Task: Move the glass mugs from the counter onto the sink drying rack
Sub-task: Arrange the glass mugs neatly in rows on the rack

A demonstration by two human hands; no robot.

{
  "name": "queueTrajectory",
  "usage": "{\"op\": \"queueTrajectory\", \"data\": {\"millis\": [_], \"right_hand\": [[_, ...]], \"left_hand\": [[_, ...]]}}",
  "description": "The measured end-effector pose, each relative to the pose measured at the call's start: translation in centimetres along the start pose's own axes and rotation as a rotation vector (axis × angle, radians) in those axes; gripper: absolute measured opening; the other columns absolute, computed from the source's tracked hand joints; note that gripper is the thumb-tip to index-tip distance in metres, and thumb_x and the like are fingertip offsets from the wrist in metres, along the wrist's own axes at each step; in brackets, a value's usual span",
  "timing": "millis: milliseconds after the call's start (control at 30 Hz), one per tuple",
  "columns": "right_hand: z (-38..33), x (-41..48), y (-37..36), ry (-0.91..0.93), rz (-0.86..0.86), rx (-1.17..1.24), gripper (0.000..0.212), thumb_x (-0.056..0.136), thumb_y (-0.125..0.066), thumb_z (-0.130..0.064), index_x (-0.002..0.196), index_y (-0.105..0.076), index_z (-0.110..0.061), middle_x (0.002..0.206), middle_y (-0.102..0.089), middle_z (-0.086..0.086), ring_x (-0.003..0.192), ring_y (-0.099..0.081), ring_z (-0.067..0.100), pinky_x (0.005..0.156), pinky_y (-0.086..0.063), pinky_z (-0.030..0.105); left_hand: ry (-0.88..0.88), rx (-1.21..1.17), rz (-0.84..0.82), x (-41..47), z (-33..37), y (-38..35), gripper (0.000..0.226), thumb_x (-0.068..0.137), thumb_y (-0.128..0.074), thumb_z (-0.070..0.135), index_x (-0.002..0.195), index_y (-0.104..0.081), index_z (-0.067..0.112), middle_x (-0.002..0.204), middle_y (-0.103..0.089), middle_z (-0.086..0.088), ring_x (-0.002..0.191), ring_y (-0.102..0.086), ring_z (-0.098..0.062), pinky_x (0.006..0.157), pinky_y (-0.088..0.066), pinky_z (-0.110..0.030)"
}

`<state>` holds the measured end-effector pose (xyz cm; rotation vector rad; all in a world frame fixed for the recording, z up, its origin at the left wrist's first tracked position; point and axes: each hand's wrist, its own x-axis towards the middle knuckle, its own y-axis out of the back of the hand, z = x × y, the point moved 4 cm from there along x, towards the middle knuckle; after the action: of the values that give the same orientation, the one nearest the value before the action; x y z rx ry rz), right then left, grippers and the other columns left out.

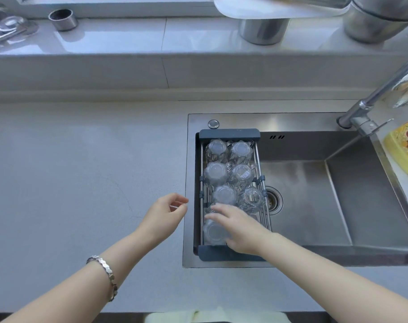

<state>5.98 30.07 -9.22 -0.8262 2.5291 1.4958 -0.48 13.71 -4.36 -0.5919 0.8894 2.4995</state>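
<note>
Seven glass mugs are counted upside down in the drying rack, whose long axis runs from near rim to far rim of the sink. No mug is seen on the counter, so the task is judged almost done. The nearest mug lies directly beneath the right hand, which is spread flat over it; whether it is gripped cannot be told. The left hand, loosely curled and empty, is held just left of the rack.
</note>
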Motion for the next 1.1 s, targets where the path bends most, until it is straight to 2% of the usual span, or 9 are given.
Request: {"op": "queueTrajectory", "data": {"millis": [133, 200, 300, 467, 600, 700, 933, 1033, 1100], "right_hand": [[3.8, -0.8, 5.4, -0.216, 0.274, 0.213, 0.048, 0.083, -0.059, -0.008, 0.129, -0.048, -0.012, 0.136, -0.046, 0.008, 0.127, -0.042, 0.021, 0.109, -0.026, 0.023], [6.5, -0.5, 7.9, -0.373, 0.379, 0.272, 0.043, 0.084, -0.058, -0.006, 0.125, -0.051, -0.011, 0.130, -0.049, 0.010, 0.116, -0.051, 0.025, 0.103, -0.035, 0.026], [10.1, 1.1, 10.8, -0.557, 0.426, 0.325, 0.043, 0.084, -0.059, -0.010, 0.125, -0.051, -0.011, 0.130, -0.050, 0.012, 0.117, -0.050, 0.025, 0.097, -0.037, 0.029], [13.0, 6.2, 12.6, -0.623, 0.287, 0.296, 0.056, 0.080, -0.063, -0.018, 0.132, -0.043, -0.015, 0.132, -0.045, 0.014, 0.109, -0.052, 0.025, 0.093, -0.042, 0.032], [14.4, 9.6, 11.1, -0.661, 0.118, 0.213, 0.074, 0.076, -0.070, -0.036, 0.138, -0.031, -0.023, 0.134, -0.039, 0.015, 0.116, -0.051, 0.032, 0.096, -0.047, 0.041], [15.2, 10.7, 9.9, -0.682, 0.127, 0.230, 0.078, 0.075, -0.072, -0.037, 0.139, -0.028, -0.025, 0.133, -0.040, 0.016, 0.117, -0.051, 0.035, 0.093, -0.047, 0.040], [15.6, 9.8, 8.8, -0.748, 0.384, 0.333, 0.075, 0.069, -0.076, -0.036, 0.133, -0.040, -0.022, 0.124, -0.054, 0.010, 0.115, -0.053, 0.029, 0.090, -0.043, 0.032], [15.3, 10.0, 8.3, -0.777, 0.458, 0.353, 0.077, 0.069, -0.077, -0.036, 0.135, -0.039, -0.022, 0.126, -0.053, 0.009, 0.115, -0.053, 0.030, 0.092, -0.044, 0.034], [15.0, 10.3, 8.2, -0.782, 0.464, 0.392, 0.077, 0.071, -0.076, -0.035, 0.136, -0.037, -0.021, 0.129, -0.050, 0.010, 0.115, -0.053, 0.031, 0.093, -0.044, 0.035]], "left_hand": [[-0.037, 0.097, -0.008, 2.4, 1.8, -0.4, 0.020, 0.092, -0.049, 0.016, 0.109, -0.061, 0.014, 0.102, -0.062, -0.003, 0.091, -0.058, -0.016, 0.079, -0.043, -0.027], [-0.074, 0.179, 0.016, 4.2, 3.5, -0.6, 0.028, 0.091, -0.050, 0.016, 0.118, -0.055, 0.013, 0.115, -0.060, -0.006, 0.098, -0.057, -0.019, 0.084, -0.046, -0.031], [-0.146, 0.357, 0.036, 7.3, 6.3, -1.4, 0.045, 0.089, -0.050, 0.015, 0.133, -0.041, 0.017, 0.133, -0.049, -0.006, 0.113, -0.053, -0.025, 0.091, -0.046, -0.037], [-0.254, 0.648, 0.045, 13.0, 9.1, -3.2, 0.059, 0.085, -0.053, 0.009, 0.139, -0.031, 0.019, 0.143, -0.038, -0.004, 0.117, -0.050, -0.030, 0.085, -0.050, -0.040], [-0.446, 1.087, -0.050, 17.4, 9.9, -5.4, 0.075, 0.081, -0.059, 0.000, 0.143, -0.021, 0.020, 0.153, -0.024, -0.006, 0.132, -0.036, -0.031, 0.103, -0.038, -0.042], [-0.534, 1.283, -0.164, 19.8, 10.0, -7.0, 0.078, 0.079, -0.066, 0.005, 0.143, -0.022, 0.018, 0.154, -0.024, -0.008, 0.135, -0.031, -0.033, 0.107, -0.033, -0.044], [-0.605, 1.408, -0.203, 21.5, 9.4, -8.0, 0.056, 0.081, -0.063, 0.007, 0.132, -0.040, 0.012, 0.135, -0.044, -0.012, 0.123, -0.035, -0.034, 0.093, -0.040, -0.039], [-0.591, 1.335, -0.192, 21.1, 9.4, -7.5, 0.057, 0.081, -0.061, 0.004, 0.134, -0.040, 0.011, 0.137, -0.041, -0.014, 0.122, -0.038, -0.035, 0.091, -0.042, -0.039], [-0.635, 1.235, -0.074, 20.6, 9.5, -7.0, 0.066, 0.072, -0.072, 0.007, 0.133, -0.046, 0.013, 0.137, -0.044, -0.016, 0.116, -0.047, -0.034, 0.087, -0.048, -0.036]]}}
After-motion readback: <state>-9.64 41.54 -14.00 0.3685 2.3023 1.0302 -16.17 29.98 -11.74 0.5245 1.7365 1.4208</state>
